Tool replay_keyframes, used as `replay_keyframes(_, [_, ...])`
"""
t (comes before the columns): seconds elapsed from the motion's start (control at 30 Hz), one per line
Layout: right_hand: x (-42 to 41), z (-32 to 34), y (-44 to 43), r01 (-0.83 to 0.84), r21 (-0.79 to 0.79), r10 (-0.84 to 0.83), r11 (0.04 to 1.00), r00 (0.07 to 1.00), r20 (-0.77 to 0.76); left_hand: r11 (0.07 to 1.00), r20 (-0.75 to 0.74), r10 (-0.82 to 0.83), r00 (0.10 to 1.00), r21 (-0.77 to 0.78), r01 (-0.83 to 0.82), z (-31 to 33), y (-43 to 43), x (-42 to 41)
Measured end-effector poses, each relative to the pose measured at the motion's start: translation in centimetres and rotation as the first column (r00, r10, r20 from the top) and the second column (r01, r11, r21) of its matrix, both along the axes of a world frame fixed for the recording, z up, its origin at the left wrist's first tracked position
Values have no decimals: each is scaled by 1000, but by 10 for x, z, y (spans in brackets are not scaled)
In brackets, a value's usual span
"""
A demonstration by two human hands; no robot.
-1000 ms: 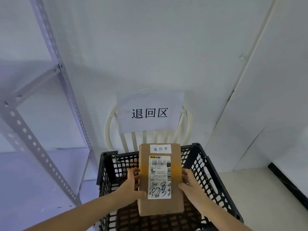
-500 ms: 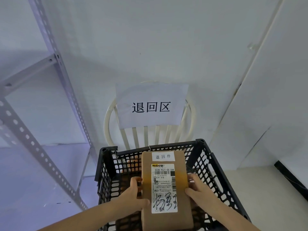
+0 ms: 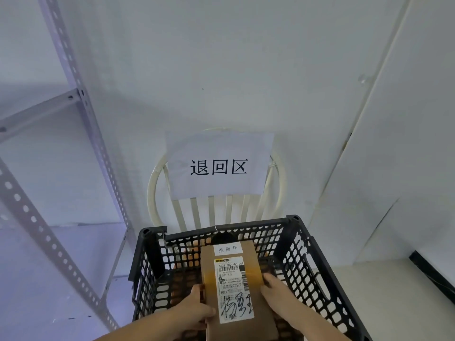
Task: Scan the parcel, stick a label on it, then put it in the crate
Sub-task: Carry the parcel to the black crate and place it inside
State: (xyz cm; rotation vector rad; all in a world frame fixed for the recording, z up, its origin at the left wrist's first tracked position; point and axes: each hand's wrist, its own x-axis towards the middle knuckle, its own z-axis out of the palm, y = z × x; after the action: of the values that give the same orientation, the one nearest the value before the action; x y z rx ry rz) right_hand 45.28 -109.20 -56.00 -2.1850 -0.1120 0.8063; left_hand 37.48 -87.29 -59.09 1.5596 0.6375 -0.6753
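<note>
Parcel (image 3: 236, 289) inside black crate (image 3: 305, 267), left hand (image 3: 194, 308) at 9 o'clock, right hand (image 3: 275, 291) at 3 o'clock, fingers of both closed on its sides

Head view, forward-down, close above crate (image 3: 299, 244)
</note>
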Motion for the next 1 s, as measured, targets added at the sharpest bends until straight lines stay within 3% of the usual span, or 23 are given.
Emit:
replay_keyframes(0.4, [12, -28, 12, -24, -93, 25, 995, 1000, 18, 996, -13, -86, 996, 0, 86, -8, 3, 17])
replay_keyframes(0.67, [6, -18, 10, 2, -158, 7, 987, 998, 56, 950, -28, -203, 979, 235, 204, 24, 4, 8])
replay_keyframes(0.8, [0, 15, 15, -40, -138, 63, 990, 984, 164, 893, 70, -323, 944, 353, 279, 64, -3, 5])
replay_keyframes(0.9, [-4, 56, 25, -122, -149, 161, 981, 944, 288, 803, 177, -494, 851, 468, 369, 114, -10, 2])
replay_keyframes(1.0, [3, 111, 41, -143, -250, 245, 958, 858, 450, 772, 280, -497, 821, 574, 272, 164, -8, 7])
